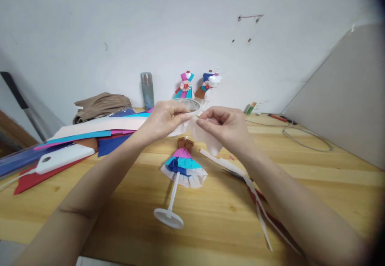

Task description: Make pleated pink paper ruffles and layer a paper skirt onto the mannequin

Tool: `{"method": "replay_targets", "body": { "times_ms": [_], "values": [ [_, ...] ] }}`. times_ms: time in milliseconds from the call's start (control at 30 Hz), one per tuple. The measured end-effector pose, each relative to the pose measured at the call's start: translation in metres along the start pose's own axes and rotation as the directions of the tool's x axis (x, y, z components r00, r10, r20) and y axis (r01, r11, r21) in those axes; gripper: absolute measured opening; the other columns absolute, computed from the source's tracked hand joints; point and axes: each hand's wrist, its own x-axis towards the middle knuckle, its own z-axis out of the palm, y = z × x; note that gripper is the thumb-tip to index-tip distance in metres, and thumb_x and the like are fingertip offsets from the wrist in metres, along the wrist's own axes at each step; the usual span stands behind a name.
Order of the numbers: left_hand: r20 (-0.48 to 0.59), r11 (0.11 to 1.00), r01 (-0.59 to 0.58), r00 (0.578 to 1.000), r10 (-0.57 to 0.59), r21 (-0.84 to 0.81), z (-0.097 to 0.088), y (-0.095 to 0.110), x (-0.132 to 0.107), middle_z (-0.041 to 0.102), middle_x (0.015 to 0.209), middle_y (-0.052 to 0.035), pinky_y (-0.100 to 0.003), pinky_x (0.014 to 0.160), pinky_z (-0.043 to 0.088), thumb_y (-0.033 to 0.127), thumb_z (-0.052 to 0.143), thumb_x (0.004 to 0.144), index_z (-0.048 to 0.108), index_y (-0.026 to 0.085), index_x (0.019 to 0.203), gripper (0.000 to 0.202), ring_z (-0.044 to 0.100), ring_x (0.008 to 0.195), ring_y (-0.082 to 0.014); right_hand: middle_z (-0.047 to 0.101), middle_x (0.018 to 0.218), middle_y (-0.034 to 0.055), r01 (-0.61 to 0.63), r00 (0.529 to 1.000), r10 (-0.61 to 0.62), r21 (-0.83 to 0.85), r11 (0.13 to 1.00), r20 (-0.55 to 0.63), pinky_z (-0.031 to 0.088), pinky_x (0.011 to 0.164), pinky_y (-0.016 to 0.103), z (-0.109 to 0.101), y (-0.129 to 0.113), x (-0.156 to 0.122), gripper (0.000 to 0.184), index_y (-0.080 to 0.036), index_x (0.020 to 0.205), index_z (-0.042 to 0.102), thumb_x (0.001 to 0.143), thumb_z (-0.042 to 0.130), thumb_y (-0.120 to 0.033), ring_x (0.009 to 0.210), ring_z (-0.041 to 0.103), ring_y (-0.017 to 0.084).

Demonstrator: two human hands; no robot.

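Note:
Between my two hands is a thin, pale pinkish-white strip of crepe paper (210,140), its loose end hanging down on the right. My left hand (168,117) pinches one part of it between thumb and fingers. My right hand (224,123) is closed in a pinch on the strip close beside the left fingertips. Below them a small dress-form stand (173,196) lies tilted on the table, its round white base toward me. It wears a doll dress (183,160) with a brown top and layered pink, turquoise, blue and white ruffles.
Two finished-looking doll dresses (185,85) stand at the wall beside a thermos (147,91). Coloured paper sheets (99,127) and a white power strip (64,158) lie at left. Cut paper strips (261,212) and partly hidden scissors (234,174) are at right. A cable (300,138) curls farther back.

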Motion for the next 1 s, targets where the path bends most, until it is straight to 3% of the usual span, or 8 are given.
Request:
{"method": "replay_targets", "body": {
  "times_ms": [200,367,500,767,1000],
  "values": [
    [0.019,0.995,0.052,0.999,-0.051,-0.085,-0.006,-0.002,0.002,0.068,0.072,-0.0027,-0.024,0.06,0.044,0.024,0.062,0.082,0.072,0.013,0.074,0.017,0.058,0.067,-0.0132,0.047,0.051,-0.0029,-0.029,0.999,0.03,-0.041,0.999,0.026,0.028,0.043,0.025,-0.008,0.002,0.004,0.02,-0.02,0.063,0.062,0.07,0.07,-0.036,0.047,0.039,0.01],
    [0.112,0.97,0.153,0.985,-0.133,-0.187,-0.011,0.0,0.002,0.062,0.062,-0.0004,-0.02,0.049,0.037,0.026,0.064,0.08,0.073,0.012,0.076,0.017,0.048,0.053,-0.0086,0.053,0.054,-0.0012,-0.039,0.999,0.039,-0.013,0.999,0.021,0.03,0.045,0.025,-0.01,0.003,0.006,0.014,-0.019,0.064,0.067,0.069,0.068,-0.031,0.049,0.042,0.011],
    [0.175,0.951,0.198,0.972,-0.159,-0.236,-0.014,0.001,0.001,0.063,0.064,-0.0014,-0.021,0.049,0.038,0.026,0.065,0.079,0.075,0.011,0.078,0.018,0.049,0.055,-0.0087,0.051,0.051,-0.0018,-0.051,0.998,0.051,0.012,0.999,0.037,0.029,0.044,0.025,-0.011,0.0,0.006,0.015,-0.019,0.059,0.064,0.068,0.067,-0.03,0.048,0.04,0.011],
    [0.161,0.963,0.141,0.981,-0.105,-0.23,-0.014,0.008,0.0,0.051,0.051,0.0035,-0.02,0.047,0.034,0.024,0.062,0.08,0.069,0.013,0.068,0.018,0.042,0.048,-0.0066,0.048,0.05,-0.0031,-0.062,0.996,0.062,-0.002,0.998,0.07,0.028,0.043,0.024,-0.008,-0.001,0.003,0.024,-0.019,0.055,0.057,0.069,0.071,-0.033,0.047,0.04,0.009],
    [0.154,0.961,0.17,0.979,-0.137,-0.22,-0.014,0.01,0.001,0.054,0.056,0.0025,-0.02,0.049,0.034,0.026,0.062,0.079,0.068,0.012,0.068,0.018,0.043,0.051,-0.0068,0.054,0.052,-0.0014,-0.039,0.998,0.037,0.05,0.998,0.042,0.031,0.044,0.025,-0.006,0.003,0.004,0.016,-0.019,0.062,0.067,0.068,0.07,-0.033,0.048,0.044,0.011]
  ]
}}
